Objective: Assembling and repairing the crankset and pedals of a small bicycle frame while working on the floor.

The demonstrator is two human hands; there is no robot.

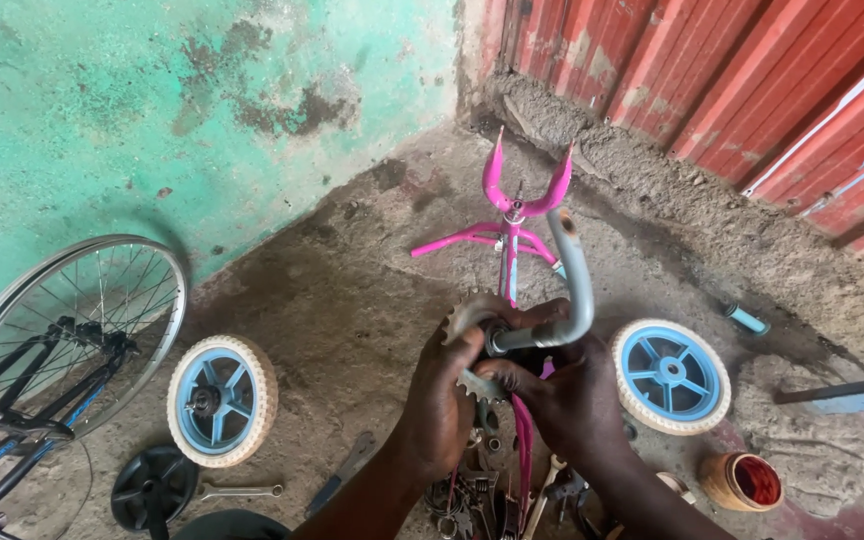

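Centre of the frame, both hands are busy on one part: the left hand [444, 400] wraps its grip tight around a toothed chainring [464, 322], fingers curled over the sprocket's edge, while the right hand [564, 395] closes its grip on the base of the grey crank arm [574, 290], which bends up and away toward the upper middle of the frame. The chainring and the crank sit together just below centre, right between the two hands, held up off the floor. Behind them, a pink bicycle frame [508, 235] lies on the concrete floor [352, 260], its pink fork [527, 185] pointing up toward the corner where the green wall [152, 90] meets the red corrugated wall [752, 90]. A small white-tyred wheel with a blue hub [222, 400] stands at lower left, and its twin [670, 375] rests at right, just beside the right hand. A large spoked wheel [62, 340] leans at far left. Along the bottom edge, a spanner [242, 490] lies near a black disc [152, 487], loose tools [472, 495] cluster under the wrists, and a small brown pot with red inside [744, 480] sits at lower right. A pale blue handlebar sleeve [747, 320] lies apart at right.
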